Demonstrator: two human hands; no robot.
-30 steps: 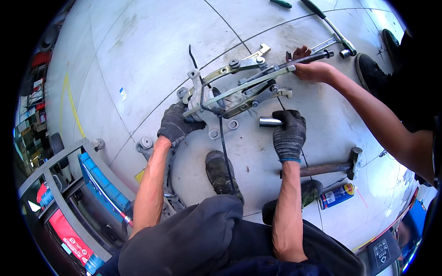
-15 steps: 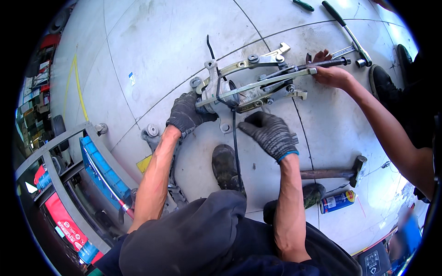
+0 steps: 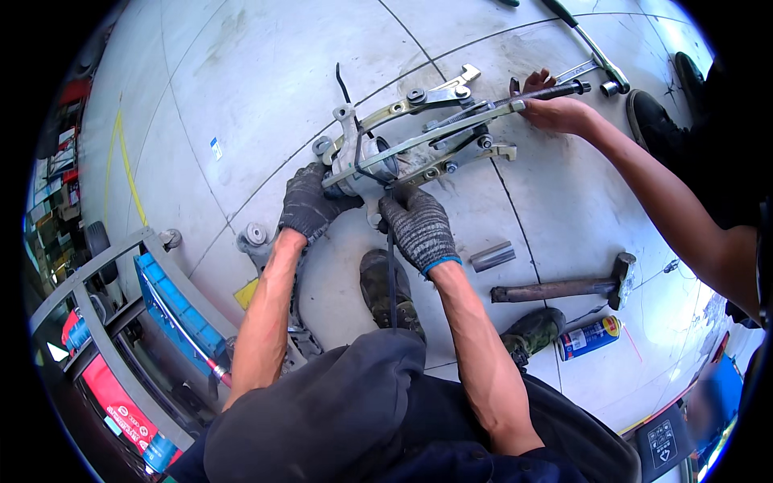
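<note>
A steering knuckle (image 3: 348, 145) stands on the floor in front of me, with the steel arms of a jaw puller (image 3: 443, 137) reaching around it. My left hand (image 3: 310, 201), in a dark knit glove, is closed on the knuckle's left side. A long thin black strap (image 3: 392, 278) loops about the knuckle and puller arms; its tail hangs down toward my lap. At the strap, just below the puller's near arm, my gloved right hand (image 3: 419, 227) has closed fingers, partly hidden. Another person's bare hand (image 3: 555, 109) supports the puller's dark screw (image 3: 560, 91) at the right.
To the right lie a metal sleeve (image 3: 493, 257), a hammer (image 3: 555, 291) and a blue-yellow spray can (image 3: 589, 338). A long-handled ratchet (image 3: 594, 48) is farther off, near the other person's shoe (image 3: 651, 121). At left stands a grey-framed cart (image 3: 97, 290) with a blue tray (image 3: 181, 310).
My right hand has moved up and left to the strap, and its fingers have closed there. The metal sleeve it partly covered is now visible. My left hand keeps its hold.
</note>
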